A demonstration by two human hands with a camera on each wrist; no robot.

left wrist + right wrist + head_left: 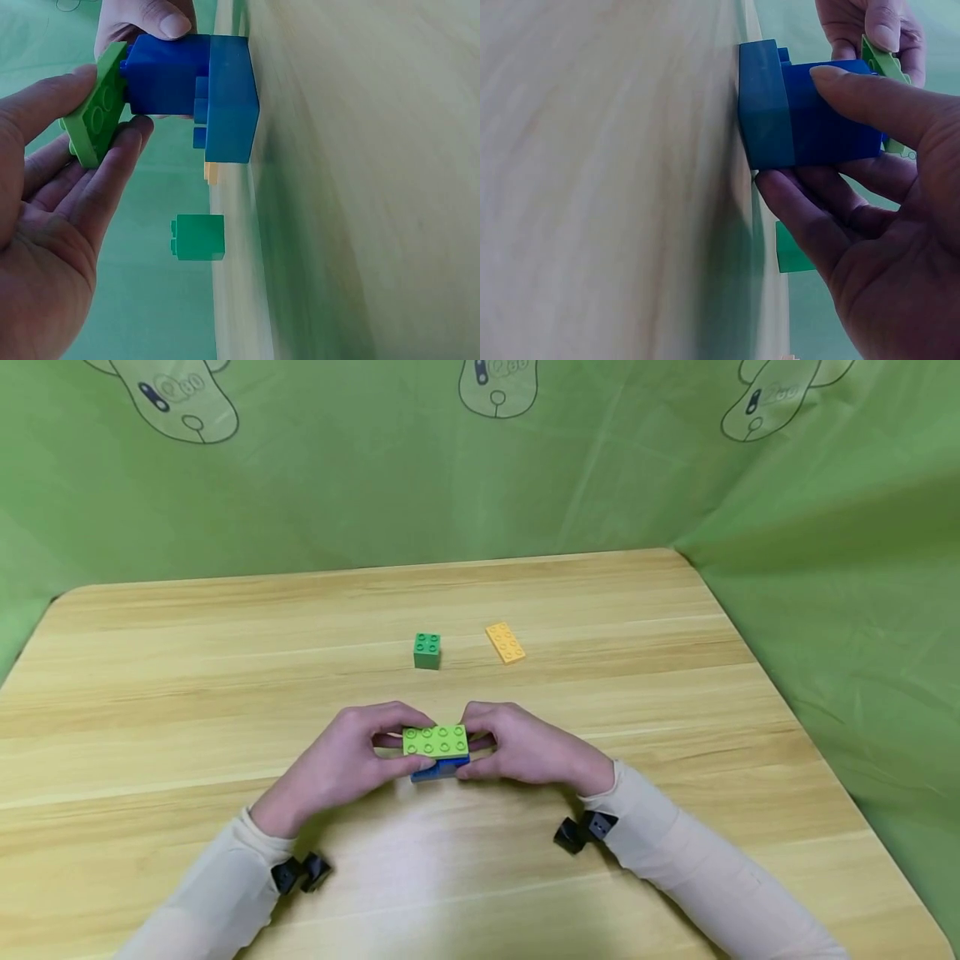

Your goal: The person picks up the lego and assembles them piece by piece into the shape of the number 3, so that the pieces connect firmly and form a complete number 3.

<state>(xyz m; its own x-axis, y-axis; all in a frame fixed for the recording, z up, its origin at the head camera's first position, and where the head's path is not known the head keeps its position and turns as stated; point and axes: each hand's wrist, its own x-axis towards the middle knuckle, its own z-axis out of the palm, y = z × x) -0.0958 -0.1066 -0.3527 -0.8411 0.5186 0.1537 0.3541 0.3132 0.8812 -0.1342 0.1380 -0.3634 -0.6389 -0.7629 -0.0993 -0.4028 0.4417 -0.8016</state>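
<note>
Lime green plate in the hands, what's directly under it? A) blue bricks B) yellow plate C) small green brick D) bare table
A: both wrist views show the lime green plate seated on the stacked blue bricks, gripped by the left hand and right hand; the yellow plate and small green brick lie apart, farther back on the table.

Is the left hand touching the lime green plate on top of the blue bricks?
Touching. The left wrist view shows the left hand with fingertips pressed against the lime green plate, which sits tilted on the blue bricks.
</note>
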